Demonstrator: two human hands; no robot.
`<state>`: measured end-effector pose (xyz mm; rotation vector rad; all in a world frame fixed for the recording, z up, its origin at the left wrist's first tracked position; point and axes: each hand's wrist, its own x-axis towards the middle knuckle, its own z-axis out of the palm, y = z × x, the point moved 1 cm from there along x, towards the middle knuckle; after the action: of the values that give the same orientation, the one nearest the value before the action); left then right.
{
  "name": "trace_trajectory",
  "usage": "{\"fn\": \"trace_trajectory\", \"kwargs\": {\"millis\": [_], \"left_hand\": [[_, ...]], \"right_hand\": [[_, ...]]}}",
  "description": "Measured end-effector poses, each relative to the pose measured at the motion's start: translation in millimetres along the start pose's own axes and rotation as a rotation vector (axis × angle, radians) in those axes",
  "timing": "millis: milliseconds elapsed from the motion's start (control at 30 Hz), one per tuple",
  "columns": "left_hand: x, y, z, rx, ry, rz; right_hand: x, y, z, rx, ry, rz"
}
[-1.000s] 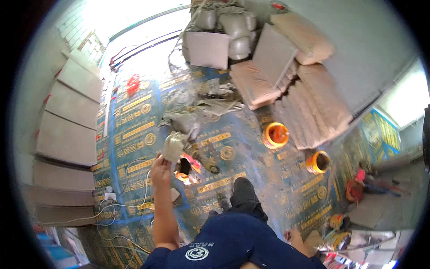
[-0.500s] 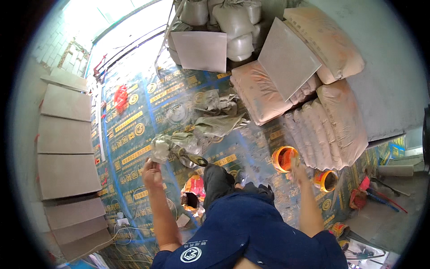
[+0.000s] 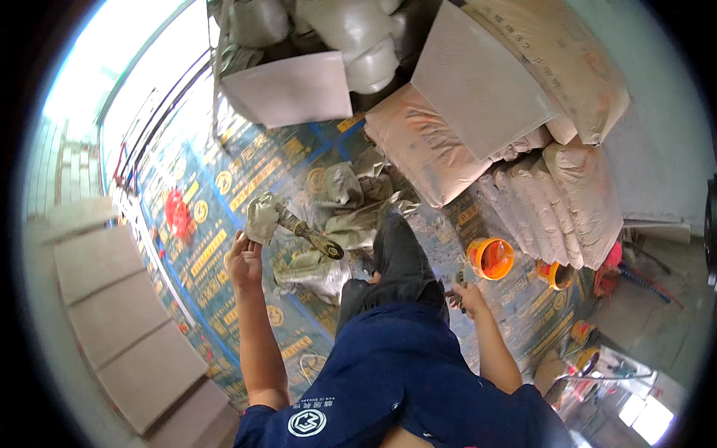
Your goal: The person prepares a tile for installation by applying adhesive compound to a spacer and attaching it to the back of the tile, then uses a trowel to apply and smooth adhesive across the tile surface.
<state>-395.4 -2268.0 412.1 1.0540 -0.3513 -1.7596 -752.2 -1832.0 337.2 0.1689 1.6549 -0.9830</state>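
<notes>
My left hand [image 3: 245, 261] is raised at the middle left, its fingers at the lower edge of a crumpled grey item [image 3: 263, 216] with a long dark, patterned part [image 3: 321, 243] hanging rightward, which it grips; I cannot make out what it is. My right hand [image 3: 469, 299] is closed on a small dark object [image 3: 457, 290], too small to name, low beside my right leg. My dark trousers [image 3: 399, 261] show between my hands, one leg stepped forward over crumpled grey sacking [image 3: 351, 224].
Stacked paper sacks [image 3: 426, 138] with a pale tile [image 3: 478, 82] fill the upper right; grey bags [image 3: 358, 37] stand behind. Two orange buckets [image 3: 490, 257] [image 3: 554, 276] sit at right. Tiles [image 3: 146, 355] line the left side. A red bag [image 3: 177, 213] lies on the printed floor sheeting [image 3: 224, 291].
I have moved forward toward the sacks, a leg stepping out. My left hand with the grey item has risen slightly; my right hand has come inward from the lower right.
</notes>
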Motion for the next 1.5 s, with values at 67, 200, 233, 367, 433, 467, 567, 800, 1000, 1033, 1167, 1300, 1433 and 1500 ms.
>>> {"fn": "trace_trajectory", "kwargs": {"millis": [67, 200, 233, 367, 433, 467, 567, 800, 1000, 1033, 1167, 1300, 1433, 1500], "left_hand": [[59, -5, 18, 0.002, -0.07, -0.052], [158, -51, 83, 0.02, -0.271, -0.227], [181, -67, 99, 0.057, -0.237, -0.238], [269, -138, 157, 0.233, -0.24, -0.275], [295, -179, 179, 0.273, -0.28, -0.317], [317, -203, 183, 0.25, -0.325, -0.366], [359, -277, 190, 0.264, -0.34, -0.456], [440, -439, 217, 0.395, -0.289, -0.615], [520, -553, 199, 0.462, -0.307, -0.654], [531, -572, 202, 0.449, -0.288, -0.68], [584, -619, 190, 0.388, -0.38, -0.751], [580, -648, 207, 0.438, -0.42, -0.798], [567, -652, 216, 0.555, -0.344, -0.751], [571, -649, 220, 0.692, -0.385, -0.581]], "right_hand": [[18, -8, 23, 0.024, -0.013, 0.059], [59, -38, 46, 0.102, -0.062, 0.149], [73, -55, 51, 0.066, -0.051, 0.142], [122, -128, 55, 0.083, 0.012, 0.125], [141, -141, 56, 0.117, 0.038, 0.078], [150, -147, 56, 0.13, 0.051, 0.02], [153, -139, 60, 0.224, 0.09, 0.075], [154, -120, 96, 0.424, 0.201, 0.266], [197, -134, 135, 0.413, 0.222, 0.32], [215, -139, 142, 0.412, 0.228, 0.349], [284, -173, 160, 0.402, 0.204, 0.165], [362, -192, 177, 0.405, 0.256, -0.025], [424, -198, 186, 0.39, 0.229, -0.169], [451, -204, 190, 0.363, 0.229, -0.227]]}}
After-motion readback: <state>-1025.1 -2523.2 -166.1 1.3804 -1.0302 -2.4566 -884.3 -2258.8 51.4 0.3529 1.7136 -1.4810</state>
